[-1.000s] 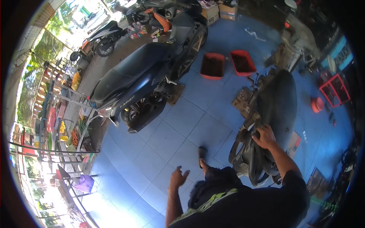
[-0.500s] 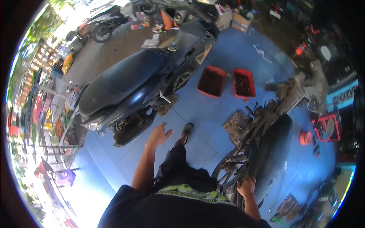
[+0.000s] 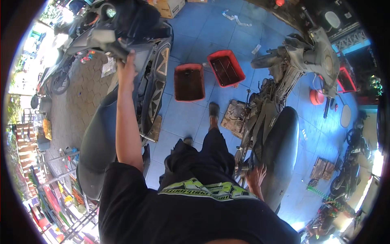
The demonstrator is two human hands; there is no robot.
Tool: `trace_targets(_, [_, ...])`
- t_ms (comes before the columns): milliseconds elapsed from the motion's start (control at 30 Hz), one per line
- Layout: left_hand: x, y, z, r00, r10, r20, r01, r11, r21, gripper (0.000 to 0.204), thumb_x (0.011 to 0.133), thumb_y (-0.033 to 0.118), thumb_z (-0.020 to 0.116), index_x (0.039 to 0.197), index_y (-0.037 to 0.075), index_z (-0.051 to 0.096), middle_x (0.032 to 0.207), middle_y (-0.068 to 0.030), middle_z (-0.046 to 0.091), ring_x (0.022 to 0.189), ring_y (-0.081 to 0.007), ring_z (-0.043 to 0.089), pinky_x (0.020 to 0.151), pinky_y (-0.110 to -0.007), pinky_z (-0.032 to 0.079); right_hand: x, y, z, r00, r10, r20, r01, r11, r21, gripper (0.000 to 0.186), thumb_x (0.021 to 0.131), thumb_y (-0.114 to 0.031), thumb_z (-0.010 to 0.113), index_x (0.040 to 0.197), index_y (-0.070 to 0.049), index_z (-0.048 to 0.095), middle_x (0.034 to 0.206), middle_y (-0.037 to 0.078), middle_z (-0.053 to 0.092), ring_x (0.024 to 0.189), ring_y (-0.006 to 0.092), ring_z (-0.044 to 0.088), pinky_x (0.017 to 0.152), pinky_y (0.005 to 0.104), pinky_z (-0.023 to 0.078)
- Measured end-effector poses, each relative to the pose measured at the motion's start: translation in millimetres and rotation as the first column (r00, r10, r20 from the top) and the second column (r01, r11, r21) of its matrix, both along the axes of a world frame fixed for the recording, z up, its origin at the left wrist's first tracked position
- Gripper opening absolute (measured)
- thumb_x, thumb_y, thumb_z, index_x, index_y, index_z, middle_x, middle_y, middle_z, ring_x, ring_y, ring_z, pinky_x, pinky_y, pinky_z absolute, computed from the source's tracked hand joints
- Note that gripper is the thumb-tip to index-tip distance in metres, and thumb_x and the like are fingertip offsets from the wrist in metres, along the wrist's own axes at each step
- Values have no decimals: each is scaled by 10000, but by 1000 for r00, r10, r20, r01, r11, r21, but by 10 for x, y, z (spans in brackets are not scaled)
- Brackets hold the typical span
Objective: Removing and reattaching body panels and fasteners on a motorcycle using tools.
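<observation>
Blue tiled floor (image 3: 196, 118) carries everything. Dark-grey scooter with long black seat (image 3: 101, 126) at floor's left edge. Partly stripped motorcycle with bare frame (image 3: 266, 116) nearer right edge. Two red rectangular trays (image 3: 189, 100) between, toward far edge. Left hand (image 3: 127, 70) at scooter's black handlebar grip (image 3: 118, 51), right hand (image 3: 256, 175) beside motorcycle's black seat (image 3: 280, 148); cannot tell whether either grasps.
</observation>
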State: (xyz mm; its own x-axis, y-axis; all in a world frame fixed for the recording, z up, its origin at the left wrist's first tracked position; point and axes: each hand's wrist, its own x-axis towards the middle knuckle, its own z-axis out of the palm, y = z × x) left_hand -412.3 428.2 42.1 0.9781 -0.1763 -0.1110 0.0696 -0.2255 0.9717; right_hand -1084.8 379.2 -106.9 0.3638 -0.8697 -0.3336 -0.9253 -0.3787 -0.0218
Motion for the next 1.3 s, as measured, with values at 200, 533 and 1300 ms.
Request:
trace_targets(200, [43, -317, -73, 967, 205, 151, -179, 969, -170, 634, 820, 303, 730, 1323, 25, 464, 968, -122, 638, 834, -221, 654, 740, -370, 524, 575, -1876, -1, 995, -58, -82, 31, 954, -298, 664, 807, -296, 655, 1369, -38, 411, 1501, 274, 250, 1385, 453, 233, 1113, 552, 220])
trace_targets(533, [-67, -538, 252, 762, 105, 639, -434, 815, 384, 637, 830, 207, 595, 1418, 40, 415, 1207, -277, 599, 1082, -429, 601, 893, -439, 481, 788, -3196, -197, 879, -341, -334, 367, 930, 16, 852, 776, -398, 695, 1424, -62, 257, 1366, 316, 326, 1272, 479, 349, 1043, 544, 314])
trace_targets(1300, [-115, -606, 81, 821, 440, 363, -388, 897, -210, 539, 907, 132, 574, 1420, 66, 420, 977, -116, 634, 690, -159, 658, 566, -280, 547, 1787, -5384, -581, 978, -146, -147, 132, 986, -101, 538, 821, -333, 628, 1251, -35, 504, 1191, 281, 536, 1092, 403, 553, 926, 473, 436])
